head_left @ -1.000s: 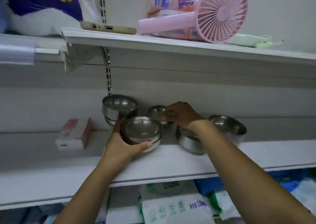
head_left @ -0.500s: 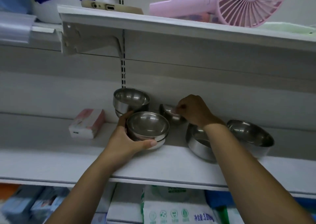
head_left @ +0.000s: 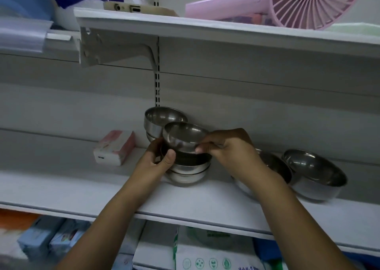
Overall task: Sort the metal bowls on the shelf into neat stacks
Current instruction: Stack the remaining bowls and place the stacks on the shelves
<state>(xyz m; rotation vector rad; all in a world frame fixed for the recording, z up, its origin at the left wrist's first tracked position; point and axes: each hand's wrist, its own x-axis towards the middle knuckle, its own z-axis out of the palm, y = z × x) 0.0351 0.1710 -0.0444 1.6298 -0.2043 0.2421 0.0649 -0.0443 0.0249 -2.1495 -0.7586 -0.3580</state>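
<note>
My right hand pinches the rim of a small metal bowl and holds it just above a short stack of metal bowls in the middle of the white shelf. My left hand grips the left side of that stack. Behind them stands another stack of two bowls against the back wall. To the right sit two larger metal bowls, one partly hidden by my right forearm and one in full view.
A pink and white box lies on the shelf to the left of the bowls. The upper shelf carries a pink hand fan and a beige device. Packaged goods fill the shelf below.
My right hand lifted the small bowl from the back of the shelf and carried it left, over the stack held by my left hand. The view moved closer and to the left.
</note>
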